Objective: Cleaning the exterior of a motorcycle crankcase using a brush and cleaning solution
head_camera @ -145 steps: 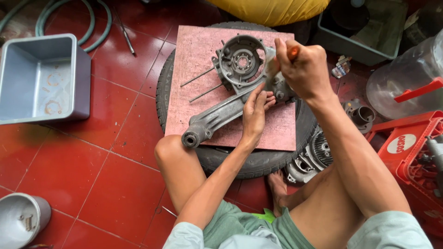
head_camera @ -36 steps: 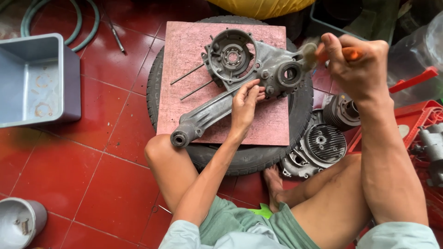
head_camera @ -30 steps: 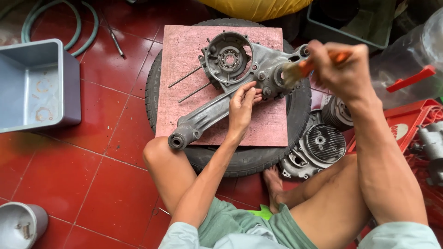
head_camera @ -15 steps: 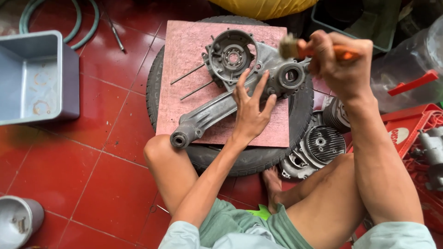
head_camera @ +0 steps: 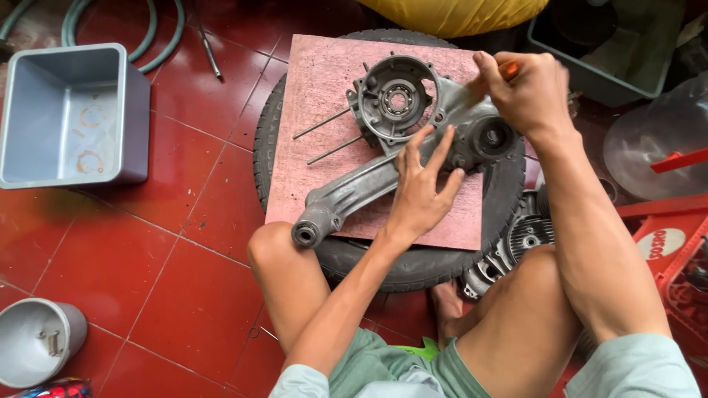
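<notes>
Grey cast engine casing (head_camera: 413, 140) lying across a pink board (head_camera: 317, 88) in the upper middle of the frame, board resting on a black tyre (head_camera: 413, 265) laid flat on the red tiled floor (head_camera: 110, 280); round bearing housing toward the top, long arm running down-left to a bushed eye near the knee. Left hand (head_camera: 420, 191) spread open, fingers splayed, palm pressing on the arm of the casing just below the housing; right hand (head_camera: 527, 92) closed in a fist on an orange-handled tool (head_camera: 509, 70), tip hidden behind the fingers at the casing's right side, kind of tool not clear. To work well here: keep the flat left palm bearing down so the casting cannot rock or skate on the board; keep fingertips clear of the tool's working end; hold the tool square to the seat; apply force gently, given brittle cast metal. Grey plastic tub (head_camera: 70, 114) at upper left, well apart; finned engine parts (head_camera: 516, 243) just beside the tyre at right.
</notes>
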